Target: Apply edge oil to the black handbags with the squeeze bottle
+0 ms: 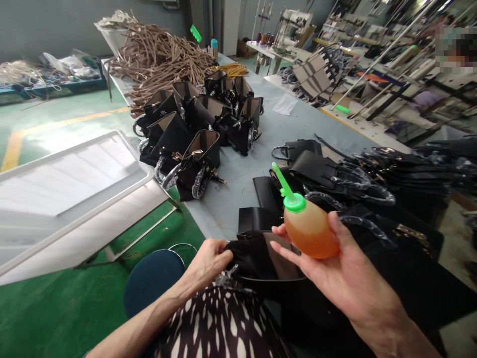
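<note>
My left hand (pixel 214 256) is closed on the edge of a black bag (pixel 253 256) that lies at the table's near edge, its brown lining showing. In my right hand (pixel 335 263) rests a squeeze bottle (pixel 312 227) with orange liquid, its green nozzle tilted up and to the left. The fingers of that hand reach under and around the bottle, above the bag. Just beyond, flat black pieces (pixel 257 219) lie on the grey table (pixel 238 174).
Black bags (pixel 203 149) stand grouped on the table, with brown straps (pixel 167 59) heaped behind. More black bags (pixel 372 189) with wrapped handles lie at right. A white tray (pixel 74 184) and blue stool (pixel 152 278) are at left. Sewing machines and a person stand in the background.
</note>
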### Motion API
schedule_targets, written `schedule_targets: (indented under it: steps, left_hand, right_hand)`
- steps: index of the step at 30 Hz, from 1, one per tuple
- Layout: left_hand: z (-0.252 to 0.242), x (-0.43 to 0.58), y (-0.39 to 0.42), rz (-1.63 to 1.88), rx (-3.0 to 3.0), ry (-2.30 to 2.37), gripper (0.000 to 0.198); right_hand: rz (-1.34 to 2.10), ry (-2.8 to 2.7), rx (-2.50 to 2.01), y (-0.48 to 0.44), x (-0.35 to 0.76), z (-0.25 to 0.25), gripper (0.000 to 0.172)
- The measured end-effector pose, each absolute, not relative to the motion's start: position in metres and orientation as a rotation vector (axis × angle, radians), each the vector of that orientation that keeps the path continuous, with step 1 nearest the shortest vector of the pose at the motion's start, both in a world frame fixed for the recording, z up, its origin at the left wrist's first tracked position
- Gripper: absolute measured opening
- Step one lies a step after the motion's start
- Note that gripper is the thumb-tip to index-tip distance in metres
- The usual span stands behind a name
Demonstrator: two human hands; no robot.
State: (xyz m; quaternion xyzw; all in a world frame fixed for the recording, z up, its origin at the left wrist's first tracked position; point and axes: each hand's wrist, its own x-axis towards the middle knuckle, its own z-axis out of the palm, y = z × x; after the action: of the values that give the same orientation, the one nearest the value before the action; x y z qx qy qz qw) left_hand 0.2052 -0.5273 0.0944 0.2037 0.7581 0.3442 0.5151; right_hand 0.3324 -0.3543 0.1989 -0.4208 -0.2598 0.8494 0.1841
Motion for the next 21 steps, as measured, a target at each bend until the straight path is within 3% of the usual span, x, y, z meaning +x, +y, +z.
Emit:
schedule_targets:
  steps: [3, 9, 14, 21]
  left_hand:
    - [0.077, 0.209, -0.542, 0.88, 0.329, 1.588, 0.014]
    - [0.054, 0.213, -0.554, 0.707, 0.51, 1.691, 0.049]
    - [0.054, 0.199, -0.549, 0.435, 0.823, 2.08, 0.036]
    - [0.08, 0.218, -0.55, 1.033, 0.864, 1.893, 0.048]
  right_hand:
    - [2.357, -0.743, -1.27, -0.356, 0.338, 0.202, 0.055]
    - [2.272, -0.723, -1.38, -0.36, 0.355, 0.202, 0.056]
    - [2.349, -0.727, -1.326, -0.377, 0.365, 0.203, 0.05]
    - [2.331, -0.747, -1.352, -0.381, 0.367, 0.205, 0.048]
